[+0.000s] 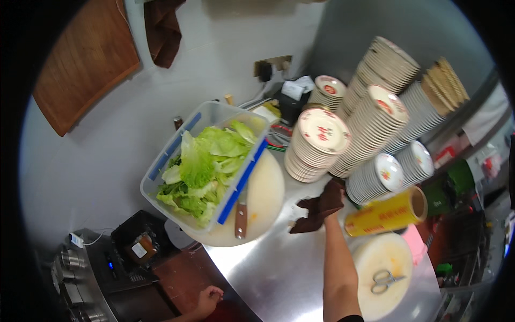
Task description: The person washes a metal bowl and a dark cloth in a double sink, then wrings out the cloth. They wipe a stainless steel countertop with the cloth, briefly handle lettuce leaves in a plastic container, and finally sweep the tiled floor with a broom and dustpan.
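Note:
My right arm reaches forward over the steel table (257,273), and my right hand (338,199) is closed on a dark brown cloth (316,209). The cloth hides most of its fingers and hangs down to the tabletop, close to the stacks of plates (323,131). At the lower left, beyond the table's edge, my left hand (210,298) is loosely curled, with nothing visible in it. Left of the cloth, a clear plastic box (158,198) of lettuce (204,161) sits partly over a round white cutting board (268,182). A knife with a brown handle (241,220) lies on that board.
Several stacks of bowls (375,177) stand at the back right. A yellow roll (386,212) lies in front of them. Scissors (385,282) rest on a second round board (370,249) to the right. A black bin (145,236) is at the left.

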The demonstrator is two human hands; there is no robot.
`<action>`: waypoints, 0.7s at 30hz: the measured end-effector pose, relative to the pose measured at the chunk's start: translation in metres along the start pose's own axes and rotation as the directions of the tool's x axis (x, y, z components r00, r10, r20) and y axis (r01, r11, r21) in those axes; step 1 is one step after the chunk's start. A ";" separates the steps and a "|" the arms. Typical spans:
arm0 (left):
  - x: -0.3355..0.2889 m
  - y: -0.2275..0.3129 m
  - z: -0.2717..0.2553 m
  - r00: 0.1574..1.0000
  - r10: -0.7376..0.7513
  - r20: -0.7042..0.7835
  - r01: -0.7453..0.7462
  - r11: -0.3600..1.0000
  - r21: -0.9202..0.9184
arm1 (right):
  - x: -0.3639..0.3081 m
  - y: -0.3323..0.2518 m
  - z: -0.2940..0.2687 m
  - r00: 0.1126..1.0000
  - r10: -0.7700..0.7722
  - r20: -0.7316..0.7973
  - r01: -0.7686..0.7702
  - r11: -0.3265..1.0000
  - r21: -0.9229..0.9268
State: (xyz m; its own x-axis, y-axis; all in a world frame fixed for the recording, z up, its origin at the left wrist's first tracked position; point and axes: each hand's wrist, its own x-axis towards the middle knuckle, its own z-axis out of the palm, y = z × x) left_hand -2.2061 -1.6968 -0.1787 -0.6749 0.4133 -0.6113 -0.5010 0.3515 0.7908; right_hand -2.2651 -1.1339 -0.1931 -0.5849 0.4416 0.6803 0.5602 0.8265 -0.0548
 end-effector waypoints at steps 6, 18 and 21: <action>0.015 -0.066 -0.071 0.992 0.050 -0.119 -0.040 0.995 0.087 | 0.006 -0.060 -0.001 0.918 0.246 0.309 -0.154 0.943 -0.295; 0.020 -0.012 -0.080 0.977 -0.195 -0.082 0.205 0.969 0.138 | -0.010 -0.054 -0.010 0.882 -0.015 0.471 0.125 0.971 -0.205; 0.012 -0.025 -0.092 0.983 -0.176 -0.050 0.183 0.966 0.182 | -0.033 -0.093 -0.044 0.864 -0.096 0.495 0.158 0.984 -0.086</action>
State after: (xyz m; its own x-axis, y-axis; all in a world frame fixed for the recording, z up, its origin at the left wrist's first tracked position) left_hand -2.2515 -1.7777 -0.2024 -0.6020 0.3026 -0.7390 -0.5087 0.5680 0.6470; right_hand -2.2721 -1.2401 -0.1785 -0.8491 0.4752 0.2308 0.5090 0.8528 0.1167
